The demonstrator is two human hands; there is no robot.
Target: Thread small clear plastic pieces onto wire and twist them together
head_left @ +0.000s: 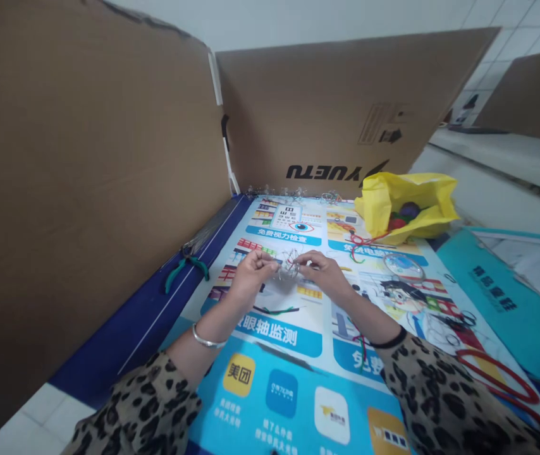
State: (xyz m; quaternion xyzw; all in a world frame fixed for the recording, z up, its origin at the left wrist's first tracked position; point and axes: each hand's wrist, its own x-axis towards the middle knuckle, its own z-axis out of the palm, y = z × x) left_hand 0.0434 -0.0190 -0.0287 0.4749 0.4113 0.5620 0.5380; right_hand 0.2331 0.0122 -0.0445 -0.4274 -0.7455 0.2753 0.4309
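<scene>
Both the left hand (252, 274) and right hand (325, 274) held a tangle of silvery wire (290, 265) in nearly closed pinches above the table (109, 357), midway between its near and far edges, apparently shaping it, work that next seemed to call for fine bending.

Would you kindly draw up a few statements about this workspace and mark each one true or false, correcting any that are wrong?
1. The left hand and the right hand both hold the small wire piece. True.
2. The green-handled tool is in the right hand. False: the green-handled tool lies off to the left, in neither hand.
3. The yellow bag is open, with round things inside. True.
4. The silver bangle is on the right wrist. False: the silver bangle is on the left wrist.
5. The back cardboard panel bears black lettering. True.
</scene>
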